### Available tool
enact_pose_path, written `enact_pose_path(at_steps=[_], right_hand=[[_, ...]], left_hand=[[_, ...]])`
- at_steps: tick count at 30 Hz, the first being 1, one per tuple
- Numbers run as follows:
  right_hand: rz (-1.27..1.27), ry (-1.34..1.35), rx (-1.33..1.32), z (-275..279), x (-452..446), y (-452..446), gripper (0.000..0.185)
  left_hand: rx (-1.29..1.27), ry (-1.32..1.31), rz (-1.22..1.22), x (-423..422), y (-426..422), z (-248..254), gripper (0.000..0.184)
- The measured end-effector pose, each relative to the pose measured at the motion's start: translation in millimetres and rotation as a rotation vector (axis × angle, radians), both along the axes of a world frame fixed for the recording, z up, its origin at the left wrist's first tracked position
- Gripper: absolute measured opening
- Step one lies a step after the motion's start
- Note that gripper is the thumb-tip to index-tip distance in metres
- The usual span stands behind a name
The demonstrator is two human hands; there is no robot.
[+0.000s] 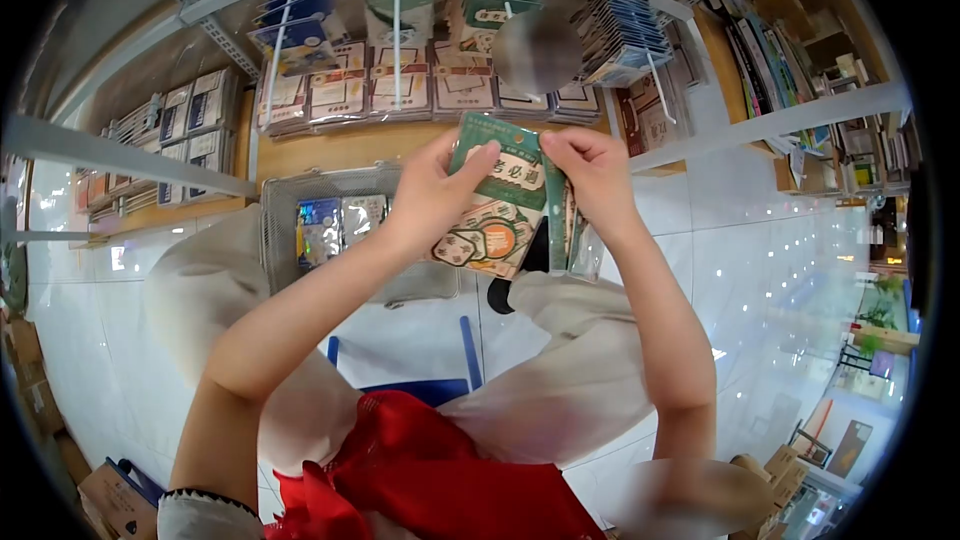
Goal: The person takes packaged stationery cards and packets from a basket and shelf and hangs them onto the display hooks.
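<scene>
My left hand (437, 190) grips a green and cream packet (500, 225) by its left side, the thumb on its printed front. At the right, my right hand (592, 175) pinches the top of more green packets (563, 230), which stand edge-on beside the first one. Both hands are close together in front of the shelf. Below and left of them, a grey mesh basket (275, 230) holds a blue shiny packet (319, 230) and a pale packet (362, 215).
Packets hang on metal hooks (397, 40) above a wooden shelf (330, 152) with rows of packaged items (337, 92). White metal bars (770, 125) cross at left and right. Books (765, 60) stand at the upper right. A blue stool (425, 390) is below.
</scene>
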State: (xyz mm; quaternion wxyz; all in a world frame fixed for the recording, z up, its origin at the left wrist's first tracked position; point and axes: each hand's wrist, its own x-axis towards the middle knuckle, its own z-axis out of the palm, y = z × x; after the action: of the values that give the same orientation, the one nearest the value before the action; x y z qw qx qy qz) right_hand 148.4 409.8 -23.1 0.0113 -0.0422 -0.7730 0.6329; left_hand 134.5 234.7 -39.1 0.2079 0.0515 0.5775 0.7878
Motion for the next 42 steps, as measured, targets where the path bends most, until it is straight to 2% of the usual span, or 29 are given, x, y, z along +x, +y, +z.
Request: enact_pose_path(at_steps=[1, 5, 11, 16, 18, 24, 25, 28, 29, 31, 34, 35, 38, 41, 42], right_hand=[[0.004, 0.014, 0.021, -1, -8, 9, 0.021], [-0.004, -0.034, 0.108, -13, -36, 34, 0.021], [0.035, -0.019, 0.151, -50, -67, 52, 0.019], [-0.002, 0.018, 0.202, -64, -120, 48, 0.019], [-0.043, 0.126, 0.210, -68, -146, 47, 0.019], [-0.093, 0.185, 0.210, -75, -186, 46, 0.021], [-0.107, 0.188, 0.236, -75, -185, 47, 0.022], [-0.169, 0.152, 0.248, -69, -171, 53, 0.026], [-0.198, 0.169, 0.271, -71, -165, 62, 0.027], [-0.245, 0.244, 0.391, -72, -150, 82, 0.031], [-0.284, -0.044, 0.620, -41, -118, 95, 0.038], [-0.330, -0.041, 0.596, -30, -106, 88, 0.043], [-0.377, 0.033, 0.534, -4, -73, 61, 0.044], [-0.336, 0.131, 0.494, 3, -40, 30, 0.040], [-0.322, 0.179, 0.465, 0, -33, 25, 0.039]], left_hand=[[0.066, -0.060, 0.017, -7, 9, 2, 0.021], [0.015, 0.019, 0.098, -32, 42, -25, 0.020], [-0.181, 0.083, 0.191, -54, 58, -64, 0.018], [-0.063, 0.032, 0.276, -99, 64, -71, 0.018], [0.004, 0.018, 0.303, -124, 68, -63, 0.018], [-0.262, 0.515, 0.449, -178, 74, -88, 0.017], [-0.301, 0.383, 0.363, -173, 70, -82, 0.023], [-0.355, 0.572, 0.480, -154, 68, -98, 0.038], [-0.384, 0.539, 0.422, -139, 62, -105, 0.051], [-0.635, 0.525, 0.448, -98, 53, -106, 0.051], [-0.511, 0.275, 0.033, -43, 41, -104, 0.052], [-0.450, 0.173, -0.121, -29, 41, -94, 0.052], [-0.221, 0.322, -0.160, 0, 51, -53, 0.052], [-0.018, 0.383, -0.071, 13, 57, -19, 0.044], [-0.048, 0.319, -0.081, 17, 54, -12, 0.041]])
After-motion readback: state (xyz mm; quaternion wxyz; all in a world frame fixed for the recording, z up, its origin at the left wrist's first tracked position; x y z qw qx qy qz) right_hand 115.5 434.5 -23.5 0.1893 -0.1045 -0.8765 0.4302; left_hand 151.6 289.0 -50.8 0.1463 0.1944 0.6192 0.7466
